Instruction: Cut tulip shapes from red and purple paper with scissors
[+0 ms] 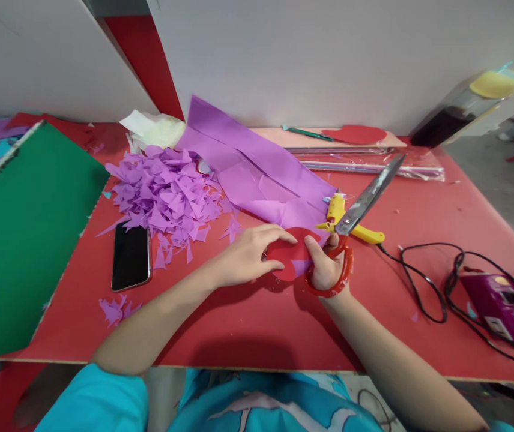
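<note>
My left hand [254, 249] pinches the left edge of a rounded red paper piece [292, 264] between thumb and fingers. My right hand [326, 270] presses its thumb on the right side of the same piece. A bit of purple paper shows against the red one. Large scissors [369, 198] with red handles hang on my right hand, their blades pointing away to the upper right. Just beyond the hands lies a big purple paper sheet [257, 162], and a yellow glue gun [360, 233] rests under the scissors.
A heap of purple paper cuttings [167, 192] and a phone [131, 258] lie left, beside a green board [27, 240]. At right are a black cable [419, 282], a purple box [500, 306] and a bottle of dark liquid [455, 114]. A pencil [308, 133] lies at the back.
</note>
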`<state>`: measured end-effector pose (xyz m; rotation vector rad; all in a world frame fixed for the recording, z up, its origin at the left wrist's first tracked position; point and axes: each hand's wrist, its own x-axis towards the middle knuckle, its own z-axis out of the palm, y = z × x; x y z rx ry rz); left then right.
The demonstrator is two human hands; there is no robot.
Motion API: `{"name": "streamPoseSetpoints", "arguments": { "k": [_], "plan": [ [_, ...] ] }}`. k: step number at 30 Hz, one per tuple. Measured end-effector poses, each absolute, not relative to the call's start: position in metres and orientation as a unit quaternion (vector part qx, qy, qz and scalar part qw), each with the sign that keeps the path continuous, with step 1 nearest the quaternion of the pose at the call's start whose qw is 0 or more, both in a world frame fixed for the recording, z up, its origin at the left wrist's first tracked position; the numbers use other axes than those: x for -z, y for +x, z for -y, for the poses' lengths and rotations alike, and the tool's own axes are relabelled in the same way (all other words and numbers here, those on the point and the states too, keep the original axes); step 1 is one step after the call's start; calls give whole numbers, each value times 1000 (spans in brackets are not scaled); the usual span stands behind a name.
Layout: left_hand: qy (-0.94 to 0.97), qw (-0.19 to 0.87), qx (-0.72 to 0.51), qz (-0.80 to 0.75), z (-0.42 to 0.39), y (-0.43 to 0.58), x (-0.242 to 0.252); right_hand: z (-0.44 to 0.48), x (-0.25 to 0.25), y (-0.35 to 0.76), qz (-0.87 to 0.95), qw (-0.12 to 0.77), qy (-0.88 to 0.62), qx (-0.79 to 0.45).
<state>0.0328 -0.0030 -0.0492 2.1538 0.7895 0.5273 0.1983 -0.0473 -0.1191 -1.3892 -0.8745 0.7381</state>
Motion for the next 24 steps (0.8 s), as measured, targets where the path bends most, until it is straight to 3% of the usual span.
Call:
{"name": "streamPoseSetpoints", "arguments": {
  "k": [24],
  "plan": [
    [823,446,-148,-320,-1,30,54,49,122,199,397,610,-603,-326]
  ]
}}
